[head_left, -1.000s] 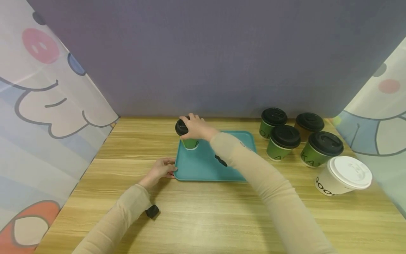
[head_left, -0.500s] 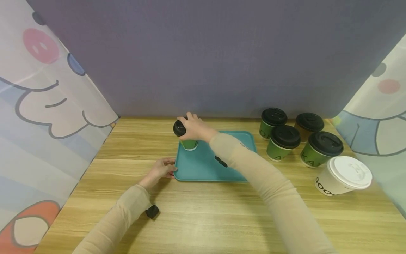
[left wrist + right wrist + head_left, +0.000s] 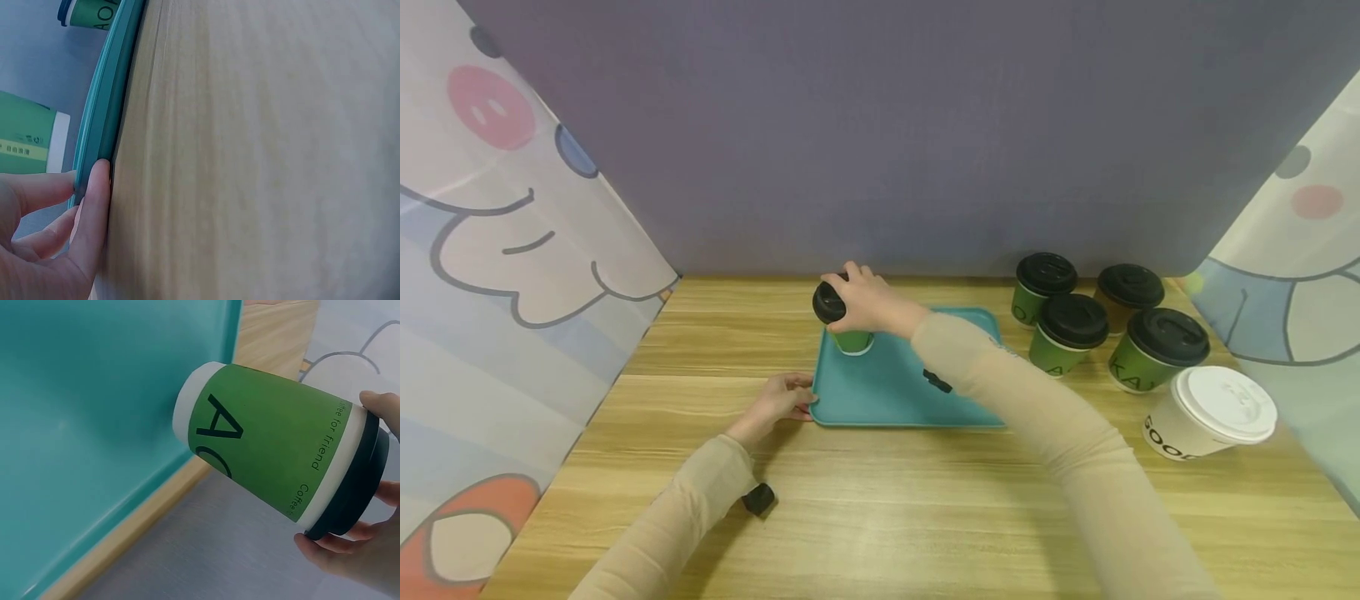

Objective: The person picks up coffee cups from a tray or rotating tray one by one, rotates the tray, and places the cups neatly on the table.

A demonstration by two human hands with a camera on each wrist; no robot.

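My right hand [image 3: 868, 302] grips a green paper coffee cup [image 3: 269, 440] by its black lid [image 3: 829, 302], with fingers and thumb around the lid's edge. The cup stands nearly upright at the back left corner of a teal tray [image 3: 880, 392]. Whether its base touches the tray I cannot tell. At the tray's left edge, my left hand [image 3: 782, 398] pinches the rim between thumb and fingers, also seen in the left wrist view, where the hand [image 3: 56, 244] holds the teal rim [image 3: 103, 119].
Right of the tray stand several lidded cups, among them a green cup [image 3: 1138, 367], a brown cup [image 3: 1112, 310] and a larger white cup [image 3: 1187, 421]. A grey panel [image 3: 925, 150] rises behind the wooden table [image 3: 880, 517]. Patterned curtains [image 3: 490, 292] flank it.
The right hand and its cup shift slightly left, then slightly right again at the tray's back left corner. The right forearm swings a little to the right. The left hand stays on the rim.
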